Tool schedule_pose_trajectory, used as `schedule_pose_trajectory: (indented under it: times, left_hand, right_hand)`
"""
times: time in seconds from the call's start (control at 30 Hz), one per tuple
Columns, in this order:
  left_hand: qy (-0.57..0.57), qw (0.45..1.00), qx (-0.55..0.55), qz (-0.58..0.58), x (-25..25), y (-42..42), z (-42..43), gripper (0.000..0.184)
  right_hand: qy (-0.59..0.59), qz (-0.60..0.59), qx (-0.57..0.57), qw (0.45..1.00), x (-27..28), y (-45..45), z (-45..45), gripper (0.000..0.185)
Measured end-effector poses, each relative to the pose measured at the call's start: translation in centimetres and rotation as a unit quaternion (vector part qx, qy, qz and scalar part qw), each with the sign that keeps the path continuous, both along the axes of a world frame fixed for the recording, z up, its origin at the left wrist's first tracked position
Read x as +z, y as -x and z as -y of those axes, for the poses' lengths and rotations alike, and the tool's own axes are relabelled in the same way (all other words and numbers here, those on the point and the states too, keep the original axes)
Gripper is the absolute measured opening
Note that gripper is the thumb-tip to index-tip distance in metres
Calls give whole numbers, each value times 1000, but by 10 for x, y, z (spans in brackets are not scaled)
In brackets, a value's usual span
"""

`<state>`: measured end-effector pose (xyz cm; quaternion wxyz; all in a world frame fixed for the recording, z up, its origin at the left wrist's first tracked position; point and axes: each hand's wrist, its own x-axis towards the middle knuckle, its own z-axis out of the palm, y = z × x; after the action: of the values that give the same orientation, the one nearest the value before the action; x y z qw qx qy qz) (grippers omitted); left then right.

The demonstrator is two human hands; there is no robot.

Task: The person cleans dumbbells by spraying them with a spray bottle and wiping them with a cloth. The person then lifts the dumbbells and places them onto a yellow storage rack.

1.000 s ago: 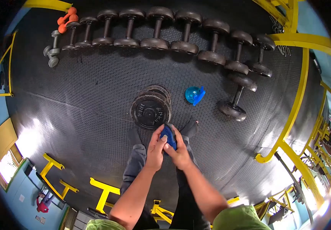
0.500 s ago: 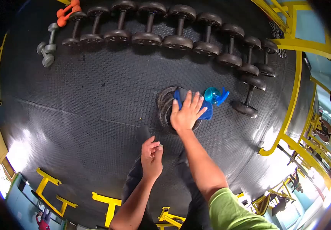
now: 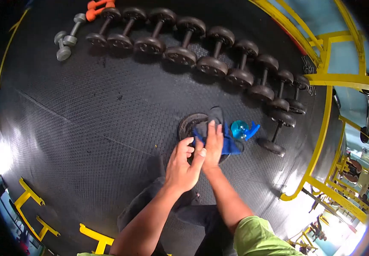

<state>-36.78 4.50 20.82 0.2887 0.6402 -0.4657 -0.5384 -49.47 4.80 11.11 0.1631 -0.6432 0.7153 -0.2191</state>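
Observation:
A blue cloth (image 3: pixel 230 146) with a dark grey part lies bunched over a stack of dark round weight plates (image 3: pixel 187 124) on the floor. My right hand (image 3: pixel 212 149) is on the cloth, gripping it with the fingers pointing away from me. Close beside it, my left hand (image 3: pixel 183 167) hovers near the lower left of the plates, thumb apart from loosely bent fingers, with nothing in it. The two hands overlap in view, so I cannot tell whether they touch. A turquoise spray bottle (image 3: pixel 238 129) with a blue trigger is just right of the cloth.
A curved row of dark dumbbells (image 3: pixel 181 55) spans the far side, with grey dumbbells (image 3: pixel 63 53) and orange dumbbells (image 3: pixel 94 14) at its left end. Yellow metal frames (image 3: pixel 321 145) stand at right and lower left. Black textured matting (image 3: pixel 77 102) covers the floor.
My left hand has moved up and right, close to my right hand. My right hand has turned more edge-on, and the cloth has bunched up. The camera view has tilted.

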Motion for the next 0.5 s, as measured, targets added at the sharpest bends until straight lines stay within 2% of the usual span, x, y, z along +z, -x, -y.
schedule_pose_trajectory:
  times: [0.07,0.1,0.13,0.17,0.2,0.23,0.27,0.4,0.5]
  left_hand:
    - [64,995,-44,68,-5,-5,9,50]
    - [69,994,-41,79,-6,-7,15,51]
    - [74,993,-37,86,-6,-10,23,52]
    - [79,991,-46,98,0,-13,32,53]
    - [100,988,-40,113,8,-14,41,54]
    - [126,986,-33,105,9,-14,49,55]
    - [151,983,-27,100,10,-16,55,57]
    - [258,950,-39,172,21,-23,60,62]
    - [220,959,-60,167,28,-37,58,63]
  right_hand:
    - [40,-7,74,996,-8,-21,4,64]
    - [3,6,108,994,-14,-25,-1,58]
    - [-135,99,140,976,-18,-28,-5,51]
    - [-234,113,156,953,19,-36,-2,44]
    - [-233,111,195,946,30,-35,-15,45]
    - [-87,-16,312,946,7,-28,-40,47]
    - [-59,-96,352,929,12,-23,-49,48]
    - [-22,-104,402,910,-4,4,-75,55]
    - [29,-101,424,900,-17,31,-88,58]
